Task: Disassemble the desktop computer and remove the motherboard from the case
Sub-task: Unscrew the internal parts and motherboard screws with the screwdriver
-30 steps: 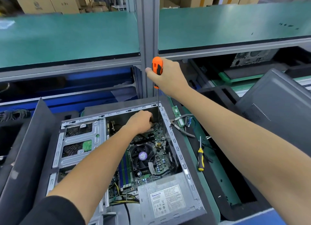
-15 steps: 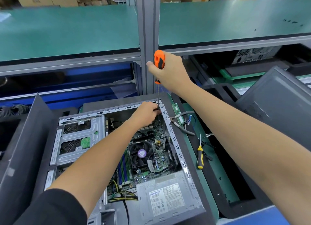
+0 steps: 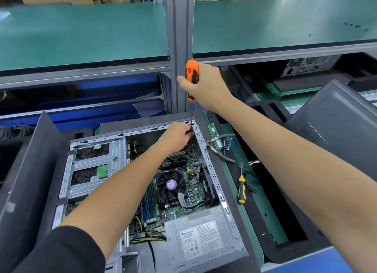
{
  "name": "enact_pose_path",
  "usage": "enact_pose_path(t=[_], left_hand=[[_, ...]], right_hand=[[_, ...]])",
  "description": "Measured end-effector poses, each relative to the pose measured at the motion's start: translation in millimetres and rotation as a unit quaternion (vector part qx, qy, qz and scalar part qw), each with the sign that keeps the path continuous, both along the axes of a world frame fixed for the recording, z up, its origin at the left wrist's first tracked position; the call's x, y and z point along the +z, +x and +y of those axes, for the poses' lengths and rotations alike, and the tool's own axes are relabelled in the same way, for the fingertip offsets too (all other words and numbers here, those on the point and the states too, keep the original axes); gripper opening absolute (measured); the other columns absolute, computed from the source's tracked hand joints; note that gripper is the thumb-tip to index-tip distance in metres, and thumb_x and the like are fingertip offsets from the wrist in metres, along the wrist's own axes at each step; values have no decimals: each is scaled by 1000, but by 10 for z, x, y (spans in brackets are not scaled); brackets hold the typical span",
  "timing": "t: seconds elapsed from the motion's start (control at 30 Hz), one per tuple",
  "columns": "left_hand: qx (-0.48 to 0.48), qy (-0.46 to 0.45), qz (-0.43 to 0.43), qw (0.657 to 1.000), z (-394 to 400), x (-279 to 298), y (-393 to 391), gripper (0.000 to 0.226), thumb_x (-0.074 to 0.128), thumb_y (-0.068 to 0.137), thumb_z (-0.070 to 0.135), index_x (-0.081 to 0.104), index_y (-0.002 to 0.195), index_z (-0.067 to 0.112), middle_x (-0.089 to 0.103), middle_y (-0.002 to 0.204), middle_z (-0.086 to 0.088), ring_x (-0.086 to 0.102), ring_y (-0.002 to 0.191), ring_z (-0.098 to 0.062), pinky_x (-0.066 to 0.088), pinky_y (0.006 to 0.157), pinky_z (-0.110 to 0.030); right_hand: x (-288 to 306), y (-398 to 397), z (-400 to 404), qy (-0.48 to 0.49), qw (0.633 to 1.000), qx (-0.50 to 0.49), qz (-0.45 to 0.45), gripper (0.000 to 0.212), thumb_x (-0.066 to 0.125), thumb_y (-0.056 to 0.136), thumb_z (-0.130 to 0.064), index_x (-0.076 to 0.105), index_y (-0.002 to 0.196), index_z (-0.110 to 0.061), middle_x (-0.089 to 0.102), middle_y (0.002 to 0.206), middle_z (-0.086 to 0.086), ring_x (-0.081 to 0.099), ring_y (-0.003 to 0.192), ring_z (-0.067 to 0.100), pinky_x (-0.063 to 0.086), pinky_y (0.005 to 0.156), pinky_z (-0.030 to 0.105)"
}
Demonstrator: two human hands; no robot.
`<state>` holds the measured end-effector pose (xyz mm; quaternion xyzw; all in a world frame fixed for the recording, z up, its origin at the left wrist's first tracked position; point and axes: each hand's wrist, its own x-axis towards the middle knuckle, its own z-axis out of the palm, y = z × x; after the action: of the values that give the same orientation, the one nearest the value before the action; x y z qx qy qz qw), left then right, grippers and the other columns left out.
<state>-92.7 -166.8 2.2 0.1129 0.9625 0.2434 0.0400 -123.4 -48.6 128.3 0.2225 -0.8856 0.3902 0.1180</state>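
Observation:
An open desktop case lies on its side in front of me. Inside it the green motherboard shows, with a black CPU fan and a silver power supply. My right hand grips an orange-and-black screwdriver held upright, its shaft running down to the case's far right corner. My left hand reaches into that corner and its fingers pinch the shaft near the tip. The tip itself is hidden.
A drive cage fills the case's left side. A yellow-handled screwdriver, pliers and a RAM stick lie on the green mat to the right. A removed side panel leans at the right. Another dark panel stands at the left.
My left hand has slid from the middle of the board's far edge to the far right corner and taken hold of the screwdriver shaft. My right hand keeps its grip on the handle.

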Motion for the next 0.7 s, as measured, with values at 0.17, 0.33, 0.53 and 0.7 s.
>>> enact_pose_path(t=[0.17, 0.33, 0.53, 0.7], left_hand=[[5, -11, 4, 1000, -1, -4, -2, 28, 52, 97, 22, 56, 74, 7, 52, 70, -5, 46, 63, -23, 28, 54, -31], [0, -10, 7, 1000, -3, -7, -1, 28, 52, 98, 23, 57, 76, 6, 54, 75, -7, 48, 67, -23, 32, 59, -31], [-6, -9, 13, 1000, -16, -25, -12, 28, 51, 98, 23, 64, 84, 1, 64, 83, -13, 51, 71, -26, 36, 61, -32], [-4, -15, 13, 1000, -24, -29, -24, 29, 51, 98, 24, 64, 85, 1, 63, 84, -13, 50, 71, -25, 36, 63, -32]], right_hand=[[107, -3, 24, 53, 997, 30, -41, 32, 63, 91, -35, 41, 76, -16, 45, 65, 1, 59, 62, 26, 53, 64, 34], [200, 15, 41, 81, 996, 35, -25, 33, 66, 89, -35, 41, 94, -15, 43, 72, -5, 45, 62, 8, 44, 60, 20], [228, 61, 54, 86, 995, 36, -34, 31, 66, 90, -33, 40, 94, -16, 43, 71, -6, 43, 60, 6, 38, 57, 16], [251, 66, 36, 94, 993, 45, -51, 33, 68, 88, -34, 41, 95, -15, 44, 74, -4, 51, 66, 15, 51, 67, 28]])
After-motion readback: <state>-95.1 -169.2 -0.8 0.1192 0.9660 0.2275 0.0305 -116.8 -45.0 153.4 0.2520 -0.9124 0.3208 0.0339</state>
